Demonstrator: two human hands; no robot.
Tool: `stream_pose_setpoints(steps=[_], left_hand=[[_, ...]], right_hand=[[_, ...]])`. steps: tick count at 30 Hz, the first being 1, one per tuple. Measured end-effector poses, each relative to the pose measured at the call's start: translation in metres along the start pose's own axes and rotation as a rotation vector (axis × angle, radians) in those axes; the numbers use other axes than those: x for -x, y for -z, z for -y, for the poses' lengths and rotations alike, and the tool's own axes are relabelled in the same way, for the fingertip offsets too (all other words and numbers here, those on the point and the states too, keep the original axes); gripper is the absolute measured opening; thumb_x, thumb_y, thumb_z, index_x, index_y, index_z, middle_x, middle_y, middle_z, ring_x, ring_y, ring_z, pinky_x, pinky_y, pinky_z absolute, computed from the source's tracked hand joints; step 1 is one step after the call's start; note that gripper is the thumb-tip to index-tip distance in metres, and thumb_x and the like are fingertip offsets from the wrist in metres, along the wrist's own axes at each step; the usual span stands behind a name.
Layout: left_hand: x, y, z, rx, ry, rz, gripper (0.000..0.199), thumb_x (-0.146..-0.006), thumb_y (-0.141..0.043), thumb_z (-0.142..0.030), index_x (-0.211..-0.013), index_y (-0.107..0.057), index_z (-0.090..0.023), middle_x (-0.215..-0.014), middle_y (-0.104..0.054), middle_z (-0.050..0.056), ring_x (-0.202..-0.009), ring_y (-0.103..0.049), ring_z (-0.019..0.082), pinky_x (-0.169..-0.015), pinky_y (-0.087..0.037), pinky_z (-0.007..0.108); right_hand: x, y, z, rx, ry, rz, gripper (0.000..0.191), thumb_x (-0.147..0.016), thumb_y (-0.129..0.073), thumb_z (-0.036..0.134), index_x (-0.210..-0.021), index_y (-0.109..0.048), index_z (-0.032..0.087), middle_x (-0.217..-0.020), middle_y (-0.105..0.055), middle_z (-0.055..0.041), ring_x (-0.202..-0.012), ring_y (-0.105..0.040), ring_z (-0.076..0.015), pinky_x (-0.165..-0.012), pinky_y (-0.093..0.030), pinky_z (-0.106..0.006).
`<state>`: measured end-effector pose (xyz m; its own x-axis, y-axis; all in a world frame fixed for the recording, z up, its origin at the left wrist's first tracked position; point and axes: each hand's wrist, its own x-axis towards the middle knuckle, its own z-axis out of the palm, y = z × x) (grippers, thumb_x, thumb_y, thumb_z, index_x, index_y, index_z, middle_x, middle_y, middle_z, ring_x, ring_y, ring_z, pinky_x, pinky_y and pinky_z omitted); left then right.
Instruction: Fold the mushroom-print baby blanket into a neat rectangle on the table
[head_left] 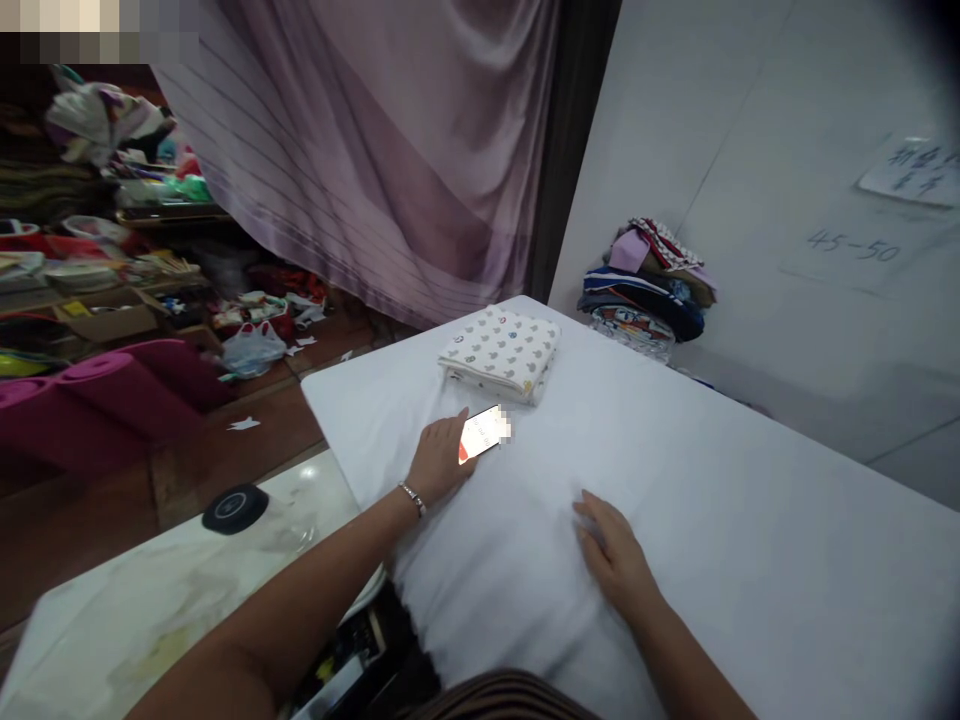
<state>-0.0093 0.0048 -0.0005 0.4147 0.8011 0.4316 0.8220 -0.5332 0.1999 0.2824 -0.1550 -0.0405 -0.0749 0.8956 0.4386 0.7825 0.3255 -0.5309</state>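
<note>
White-covered table (750, 500) fills centre and right. Purple curtain (360, 130) hangs at far side. Pale side table (127, 600) near left. Stack of folded clothes (649, 285) far right, against wall. Folded patterned cloth (502, 348) on the white cover, toward its far end. Left hand (439, 452): fingers and thumb clamped on lit phone (480, 435), just on the near side of the patterned cloth. Right hand (613, 550): nearer, over bare cover; fingers loosely bent, thumb apart; contact unclear. Bracelet (412, 498) on left wrist.
</note>
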Motion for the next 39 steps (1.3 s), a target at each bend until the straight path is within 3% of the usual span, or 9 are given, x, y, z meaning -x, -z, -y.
stream_pose_setpoints(steps=[8, 19, 27, 31, 33, 36, 38, 39], left_hand=[[-0.001, 0.02, 0.039, -0.023, 0.236, 0.129, 0.086, -0.071, -0.063, -0.033, -0.144, -0.02, -0.014, -0.116, -0.059, 0.013, -0.108, -0.053, 0.029, -0.093, -0.038, 0.04], [-0.011, 0.054, 0.14, -0.128, 0.504, 0.198, 0.088, -0.073, -0.059, -0.038, -0.145, -0.016, -0.012, -0.124, -0.057, 0.015, -0.109, -0.054, 0.031, -0.09, -0.041, 0.039], [-0.031, 0.059, 0.17, -0.004, 0.578, 0.294, 0.093, -0.07, -0.062, -0.033, -0.146, -0.011, -0.017, -0.131, -0.053, 0.011, -0.11, -0.055, 0.027, -0.09, -0.043, 0.034], [-0.037, 0.062, 0.172, 0.018, 0.596, 0.321, 0.091, -0.068, -0.065, -0.029, -0.145, -0.018, -0.019, -0.133, -0.052, 0.012, -0.113, -0.055, 0.028, -0.093, -0.042, 0.036], [-0.041, 0.062, 0.164, 0.045, 0.587, 0.246, 0.084, -0.065, -0.068, -0.028, -0.14, -0.03, -0.019, -0.132, -0.053, 0.014, -0.116, -0.053, 0.03, -0.096, -0.04, 0.039], [-0.055, 0.053, 0.132, 0.376, 0.643, -0.008, 0.064, -0.064, -0.071, -0.025, -0.125, -0.049, -0.019, -0.13, -0.054, 0.013, -0.12, -0.049, 0.029, -0.098, -0.039, 0.037], [-0.07, 0.038, 0.1, 0.785, 0.857, -0.131, 0.053, -0.066, -0.072, -0.025, -0.116, -0.053, -0.02, -0.121, -0.058, 0.011, -0.113, -0.053, 0.024, -0.092, -0.043, 0.031], [-0.079, 0.029, 0.082, 0.864, 0.922, -0.115, 0.05, -0.069, -0.07, -0.029, -0.115, -0.052, -0.018, -0.113, -0.06, 0.012, -0.103, -0.059, 0.023, -0.084, -0.047, 0.03]], right_hand=[[0.002, -0.002, -0.003, -0.022, -0.026, 0.008, 0.051, -0.09, -0.047, 0.028, -0.14, -0.036, 0.025, -0.119, -0.063, -0.0064, -0.117, -0.052, -0.0261, -0.098, -0.044, -0.05], [0.009, -0.008, -0.013, -0.013, -0.05, 0.027, 0.051, -0.088, -0.049, 0.035, -0.138, -0.039, 0.03, -0.123, -0.062, -0.0043, -0.119, -0.051, -0.0294, -0.1, -0.043, -0.05], [0.009, -0.011, -0.015, 0.01, -0.082, 0.037, 0.046, -0.088, -0.049, 0.042, -0.131, -0.048, 0.025, -0.125, -0.06, -0.0051, -0.119, -0.051, -0.0287, -0.101, -0.041, -0.047], [0.008, -0.01, -0.014, 0.002, -0.081, 0.032, 0.047, -0.088, -0.049, 0.041, -0.132, -0.047, 0.025, -0.124, -0.061, -0.0048, -0.118, -0.052, -0.0282, -0.1, -0.042, -0.046], [0.008, -0.011, -0.015, -0.002, -0.067, 0.015, 0.047, -0.088, -0.049, 0.041, -0.133, -0.046, 0.027, -0.123, -0.061, -0.0041, -0.117, -0.053, -0.0285, -0.099, -0.044, -0.047], [0.008, -0.011, -0.016, -0.019, -0.053, 0.003, 0.049, -0.087, -0.051, 0.04, -0.134, -0.045, 0.029, -0.122, -0.062, -0.0034, -0.116, -0.054, -0.0292, -0.097, -0.045, -0.048], [0.007, -0.012, -0.015, -0.027, -0.056, -0.004, 0.05, -0.087, -0.051, 0.04, -0.135, -0.044, 0.029, -0.122, -0.062, -0.0035, -0.115, -0.054, -0.0293, -0.097, -0.045, -0.049], [0.007, -0.012, -0.015, -0.027, -0.056, -0.007, 0.049, -0.087, -0.05, 0.04, -0.135, -0.044, 0.029, -0.121, -0.062, -0.0036, -0.115, -0.054, -0.0293, -0.097, -0.045, -0.049]])
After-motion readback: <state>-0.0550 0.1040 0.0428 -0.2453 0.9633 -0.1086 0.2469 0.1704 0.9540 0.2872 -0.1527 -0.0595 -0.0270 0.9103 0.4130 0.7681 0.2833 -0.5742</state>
